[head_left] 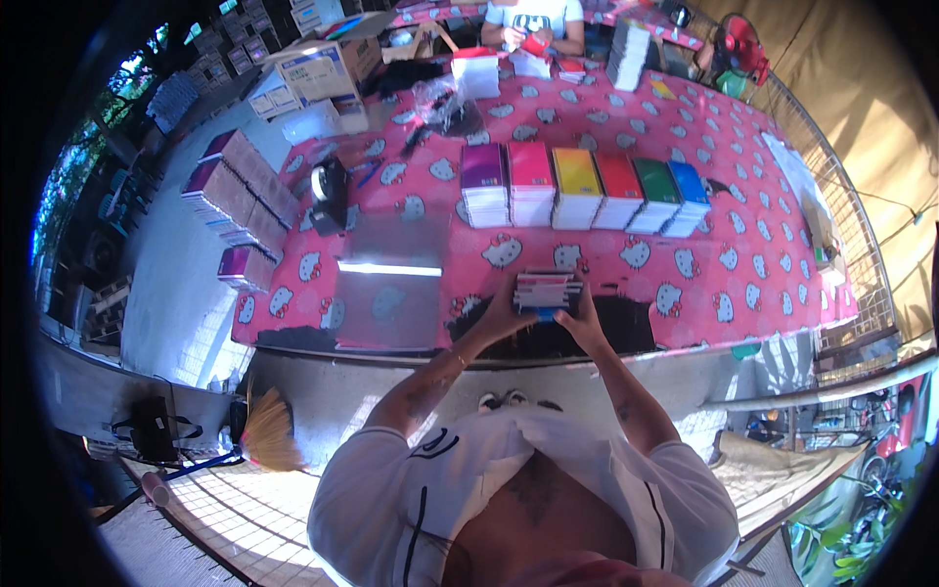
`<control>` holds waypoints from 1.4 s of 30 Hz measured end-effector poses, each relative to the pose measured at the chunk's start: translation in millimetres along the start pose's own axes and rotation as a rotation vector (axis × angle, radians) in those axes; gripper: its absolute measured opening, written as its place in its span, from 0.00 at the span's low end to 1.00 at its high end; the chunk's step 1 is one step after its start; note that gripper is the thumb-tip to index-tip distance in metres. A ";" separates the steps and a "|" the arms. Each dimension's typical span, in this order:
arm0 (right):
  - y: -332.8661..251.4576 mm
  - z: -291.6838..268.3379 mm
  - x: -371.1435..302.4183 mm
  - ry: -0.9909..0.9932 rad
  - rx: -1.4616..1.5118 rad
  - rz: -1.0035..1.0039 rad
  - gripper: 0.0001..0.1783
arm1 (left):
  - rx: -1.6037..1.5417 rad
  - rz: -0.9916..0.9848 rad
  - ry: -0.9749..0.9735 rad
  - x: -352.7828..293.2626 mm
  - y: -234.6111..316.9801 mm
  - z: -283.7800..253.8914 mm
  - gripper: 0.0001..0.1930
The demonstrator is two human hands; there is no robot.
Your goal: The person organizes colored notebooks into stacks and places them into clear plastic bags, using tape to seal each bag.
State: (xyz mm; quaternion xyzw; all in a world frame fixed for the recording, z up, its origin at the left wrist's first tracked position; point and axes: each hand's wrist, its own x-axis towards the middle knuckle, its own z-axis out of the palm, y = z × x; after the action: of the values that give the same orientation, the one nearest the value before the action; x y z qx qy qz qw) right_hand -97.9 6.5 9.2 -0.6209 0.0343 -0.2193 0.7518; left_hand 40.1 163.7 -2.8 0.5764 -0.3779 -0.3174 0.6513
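Observation:
Between my two hands, near the table's front edge, a small stack of notebooks (546, 291) is held with its page edges facing up. My left hand (503, 315) is closed on the stack's left side, and my right hand (584, 319) grips the right side. A bit of blue cover shows at the bottom, by my thumbs. Just beyond the hands stands a row of notebook piles: purple (483, 168), pink (530, 166), yellow (576, 174), red (618, 176), green (657, 182) and blue (690, 184).
A black tape dispenser (330, 196) stands left on the pink patterned tablecloth (411, 207). Further left are tall purple-covered notebook stacks (235, 196). Cardboard boxes (328, 70) sit at the far left. Across the table a person (534, 24) handles something red, near a red fan (740, 49).

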 end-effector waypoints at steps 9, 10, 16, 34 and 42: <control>-9.8 23.0 15.4 0.095 -0.140 -0.108 0.58 | -0.057 0.037 0.075 6.0 7.5 16.5 0.48; -8.2 22.0 16.0 0.087 -0.150 -0.077 0.58 | -0.064 0.002 0.082 7.4 3.5 16.7 0.47; 5.9 15.4 10.7 0.067 -0.041 -0.020 0.52 | 0.245 -0.031 0.050 5.9 -15.2 3.1 0.47; 53.6 -0.7 8.6 0.103 0.070 0.088 0.53 | 1.506 0.226 -0.158 36.3 108.8 36.9 0.51; 8.5 60.8 38.0 -0.041 -0.486 -0.071 0.45 | 1.103 -0.127 0.116 -13.5 128.5 -43.5 0.39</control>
State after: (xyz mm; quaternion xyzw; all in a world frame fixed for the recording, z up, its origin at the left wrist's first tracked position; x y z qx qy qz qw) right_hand -41.5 49.4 23.2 -0.7887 0.0488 -0.2182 0.5727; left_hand 67.7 214.6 120.7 0.8699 -0.4161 -0.0790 0.2527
